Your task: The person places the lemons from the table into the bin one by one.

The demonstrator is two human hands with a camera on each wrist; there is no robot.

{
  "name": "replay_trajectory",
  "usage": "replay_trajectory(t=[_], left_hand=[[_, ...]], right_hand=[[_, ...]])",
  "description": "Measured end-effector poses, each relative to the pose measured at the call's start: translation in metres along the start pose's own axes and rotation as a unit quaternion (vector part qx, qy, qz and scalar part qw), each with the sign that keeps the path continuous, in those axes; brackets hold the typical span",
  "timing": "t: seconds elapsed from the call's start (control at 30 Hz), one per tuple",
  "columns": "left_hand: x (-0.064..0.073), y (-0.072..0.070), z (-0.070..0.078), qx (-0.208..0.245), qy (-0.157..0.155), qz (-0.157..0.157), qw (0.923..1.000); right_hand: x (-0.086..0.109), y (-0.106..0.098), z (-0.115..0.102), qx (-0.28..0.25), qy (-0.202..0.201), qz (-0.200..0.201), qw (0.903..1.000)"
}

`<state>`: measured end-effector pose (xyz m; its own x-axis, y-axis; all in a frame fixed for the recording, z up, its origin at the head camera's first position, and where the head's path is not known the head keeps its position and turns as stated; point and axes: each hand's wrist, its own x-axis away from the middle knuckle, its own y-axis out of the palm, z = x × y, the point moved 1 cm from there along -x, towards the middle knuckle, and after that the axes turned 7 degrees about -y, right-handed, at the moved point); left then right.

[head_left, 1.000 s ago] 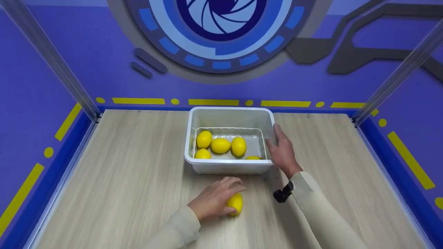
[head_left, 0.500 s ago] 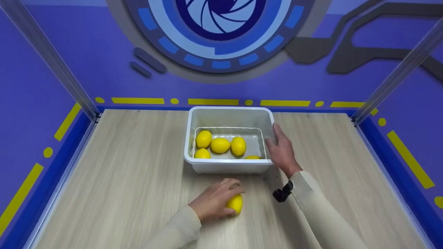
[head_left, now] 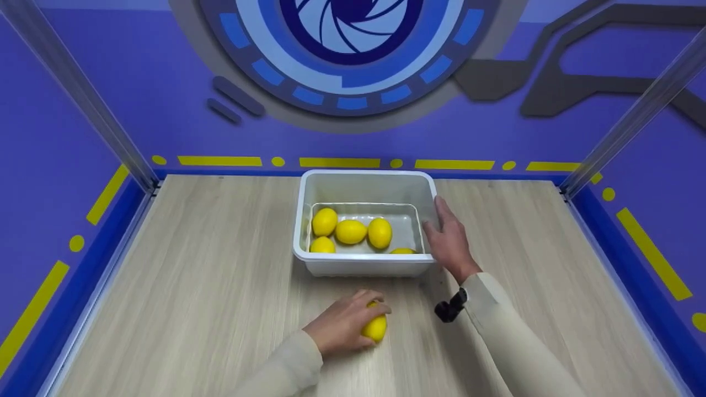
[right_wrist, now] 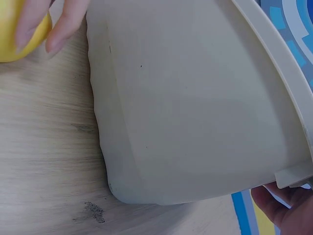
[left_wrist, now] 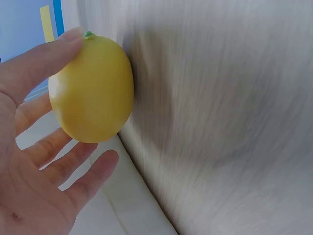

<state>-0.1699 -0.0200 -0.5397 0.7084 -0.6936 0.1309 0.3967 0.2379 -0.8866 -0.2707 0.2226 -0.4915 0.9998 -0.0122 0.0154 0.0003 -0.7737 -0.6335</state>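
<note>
In the head view my left hand [head_left: 346, 325] bends its fingers over a yellow lemon [head_left: 376, 326] on the table in front of a white plastic bin [head_left: 369, 268]. The left wrist view has the thumb along the lemon [left_wrist: 93, 93] close to its green stem tip, with the other fingers on the far side; the lemon sits right at the wood surface. My right hand [head_left: 453, 242] grips the bin's right side, thumb inside the rim and fingers outside. From the right wrist, the fingers [right_wrist: 288, 210] show under the rim of the bin [right_wrist: 186, 107].
Several more lemons [head_left: 351, 231] lie on the bin's floor, one partly hidden by the near rim. The wood-grain table [head_left: 220, 264] ends at a blue patterned back wall [head_left: 165, 99]. Metal posts [head_left: 88, 94] stand at both back corners. A black device [head_left: 451, 306] is strapped at the right wrist.
The left hand's fingers have settled lower and closer around the lemon, and the hand has shifted slightly toward the person. The bin and right hand stay where they were.
</note>
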Motion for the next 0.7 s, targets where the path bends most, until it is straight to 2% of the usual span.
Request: replay_trajectory(t=[0.4,0.7], left_hand=[[0.0003,0.0018,0.0011,0.005,-0.012,-0.009,0.9999],[0.0008,-0.0005,0.0015,-0.002,0.011,0.009,0.9999]], right_hand=[[-0.0002,0.0006,-0.0007,0.004,-0.009,0.013,0.9999],[0.0003,0.0006,-0.0010,0.005,-0.011,0.018,0.9998]])
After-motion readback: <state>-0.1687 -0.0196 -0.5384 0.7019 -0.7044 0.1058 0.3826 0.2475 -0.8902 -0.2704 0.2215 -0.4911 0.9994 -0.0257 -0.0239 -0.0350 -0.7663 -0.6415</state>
